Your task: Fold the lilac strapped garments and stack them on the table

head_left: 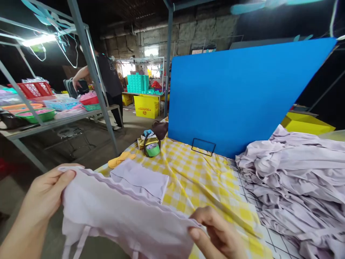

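A pale lilac strappy top point(121, 212) with a wavy edge, like a bralette, is stretched out in front of me between both hands. My left hand point(51, 190) pinches its upper left corner, thumb on top. At the other end, my right hand point(215, 233) grips the edge between thumb and bent fingers. Thin straps point(81, 241) hang down from the lower side. Just beyond the held top, a flat lilac garment piece point(140, 178) lies on the yellow checked cloth point(194, 169), partly covered from view.
To the right is a big heap of lilac garments point(296, 180). A blue board point(231, 97) stands across the table's back, behind a black wire frame point(203, 146). Green tape point(152, 150) and a yellow-orange item point(121, 159) lie far left. Another person point(109, 79) stands beyond a metal post point(93, 72).
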A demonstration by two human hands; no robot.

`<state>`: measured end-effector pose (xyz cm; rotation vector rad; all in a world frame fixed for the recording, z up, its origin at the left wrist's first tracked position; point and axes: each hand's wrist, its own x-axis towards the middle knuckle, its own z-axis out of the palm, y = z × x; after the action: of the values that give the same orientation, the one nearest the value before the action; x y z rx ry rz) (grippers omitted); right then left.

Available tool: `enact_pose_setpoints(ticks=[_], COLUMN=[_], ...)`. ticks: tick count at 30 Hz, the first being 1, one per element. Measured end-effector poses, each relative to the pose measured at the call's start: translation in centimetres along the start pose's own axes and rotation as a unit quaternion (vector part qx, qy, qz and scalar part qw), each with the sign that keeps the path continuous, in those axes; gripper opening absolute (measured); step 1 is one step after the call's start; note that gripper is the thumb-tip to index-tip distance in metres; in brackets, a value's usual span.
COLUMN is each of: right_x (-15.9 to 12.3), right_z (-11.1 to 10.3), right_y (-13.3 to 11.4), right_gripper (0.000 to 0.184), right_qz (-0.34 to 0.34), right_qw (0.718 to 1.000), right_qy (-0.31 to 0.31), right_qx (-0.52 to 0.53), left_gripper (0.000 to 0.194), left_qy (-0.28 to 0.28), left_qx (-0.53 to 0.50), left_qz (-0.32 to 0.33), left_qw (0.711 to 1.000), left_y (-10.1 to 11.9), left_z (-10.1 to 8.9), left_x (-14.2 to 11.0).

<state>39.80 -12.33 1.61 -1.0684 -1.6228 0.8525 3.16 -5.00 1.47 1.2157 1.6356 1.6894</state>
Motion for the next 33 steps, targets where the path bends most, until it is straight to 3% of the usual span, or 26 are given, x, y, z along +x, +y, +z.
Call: enact_pose_setpoints(ticks=[3, 5, 7, 10, 13, 18, 22, 33], right_x=[3.0, 5.4, 7.7, 10.2, 11.3, 12.0, 12.2, 12.3], right_z=[4.0, 6.3, 7.9, 8.9, 8.5, 7.8, 8.0, 8.4], right_y=[4.0, 7.7, 11.5, 16.2, 18.7, 20.1, 20.4, 19.7], right_gripper=[0.023, 0.026, 0.025, 0.023, 0.022, 0.025, 0.023, 0.016], right_qz=[0.059, 0.101, 0.131, 0.162, 0.176, 0.186, 0.195, 0.203], right_qw=[0.996, 0.99, 0.989, 0.985, 0.98, 0.974, 0.969, 0.963], right_qy=[-0.011, 0.001, 0.027, 0.055, 0.076, 0.09, 0.095, 0.083], right_qx=[0.064, 0.099, 0.065, -0.012, -0.047, -0.089, -0.12, -0.158], left_gripper=[0.033, 0.036, 0.038, 0.039, 0.036, 0.03, 0.029, 0.026], left_qy=[-0.05, -0.103, -0.158, -0.214, -0.229, -0.239, -0.26, -0.237], left_qx=[0.073, 0.122, 0.153, 0.207, 0.278, 0.334, 0.367, 0.457], left_qz=[-0.005, 0.0, 0.019, 0.046, 0.062, 0.051, 0.056, 0.056], left_qw=[0.996, 0.987, 0.975, 0.953, 0.931, 0.91, 0.892, 0.856], left_y=[-2.4, -4.9, -7.7, -11.3, -13.4, -14.6, -15.0, -14.5], left_z=[0.5, 2.4, 4.8, 8.1, 10.1, 11.4, 12.1, 12.1], left_x=[3.1, 5.1, 6.9, 9.0, 10.6, 12.3, 12.3, 11.9])
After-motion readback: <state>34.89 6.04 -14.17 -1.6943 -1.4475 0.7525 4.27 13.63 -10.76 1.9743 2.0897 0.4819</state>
